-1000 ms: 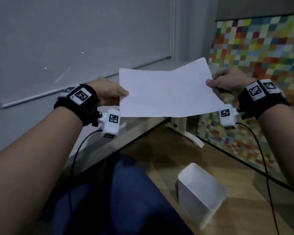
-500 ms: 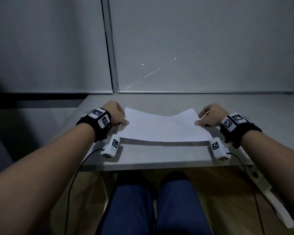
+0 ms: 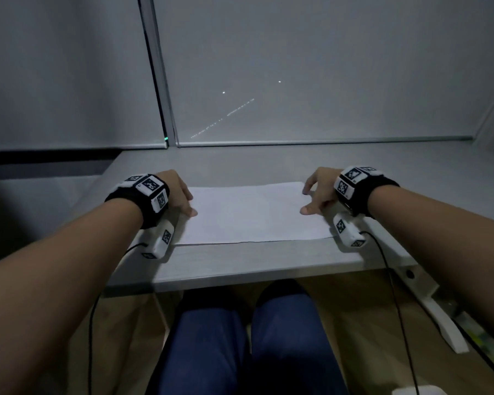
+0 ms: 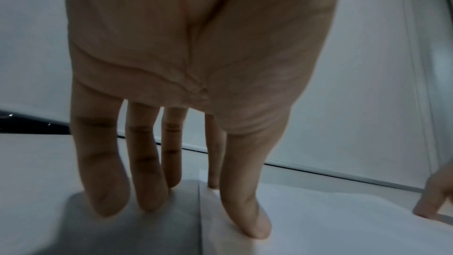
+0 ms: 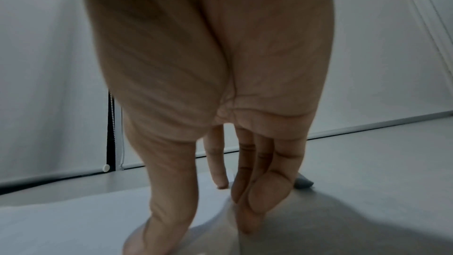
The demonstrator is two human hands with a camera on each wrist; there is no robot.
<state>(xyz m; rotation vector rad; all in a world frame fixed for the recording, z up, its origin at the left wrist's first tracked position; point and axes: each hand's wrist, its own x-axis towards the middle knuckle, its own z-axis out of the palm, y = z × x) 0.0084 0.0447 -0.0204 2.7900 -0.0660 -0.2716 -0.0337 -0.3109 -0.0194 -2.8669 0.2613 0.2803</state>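
Paper (image 3: 254, 212) flat on tabletop (image 3: 240, 266), near edge. My left hand (image 3: 176, 195) at left edge, right hand (image 3: 320, 192) at right edge; fingers (image 4: 102, 172) straight, gripping nothing, thumbs (image 4: 245, 201) pressing paper. Press evenly, keep paper square, avoid creasing corners.

Matt white paper sheet (image 3: 251, 212) lies on a smooth, matt grey table (image 3: 254, 260); wooden floor (image 3: 354, 323) below.

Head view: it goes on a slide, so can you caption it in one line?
Left hand and right hand rest on opposite ends of a white paper sheet lying flat on a grey desk.
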